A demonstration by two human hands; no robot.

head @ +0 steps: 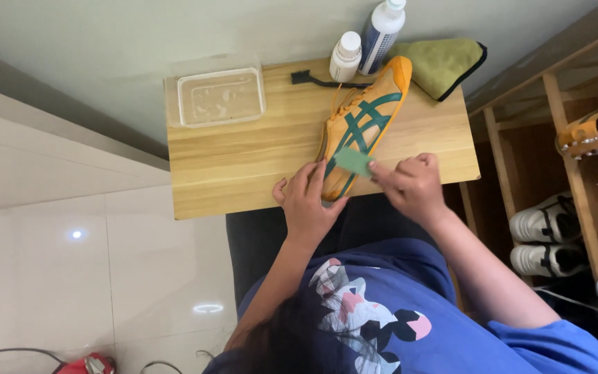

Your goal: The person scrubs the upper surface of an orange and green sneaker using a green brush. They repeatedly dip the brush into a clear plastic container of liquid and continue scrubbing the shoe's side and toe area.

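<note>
On wooden table [243, 173], left hand [307, 202] clamps orange sneaker [361, 131] heel, right hand [413, 183] fingers pinch green cloth [353, 162] — best wiped with short strokes, shoe pinned firm.

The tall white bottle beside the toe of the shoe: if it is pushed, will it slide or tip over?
The tall white bottle looks likely to tip rather than slide: it stands upright and seems narrow for its height. It stands close to the orange shoe and the shorter bottle, so a fall could knock them. Once down, its round body would probably roll.

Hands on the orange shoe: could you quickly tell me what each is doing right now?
Left hand: closed around the heel end of the orange shoe.
Right hand: pinching a green pad against the shoe.
</note>
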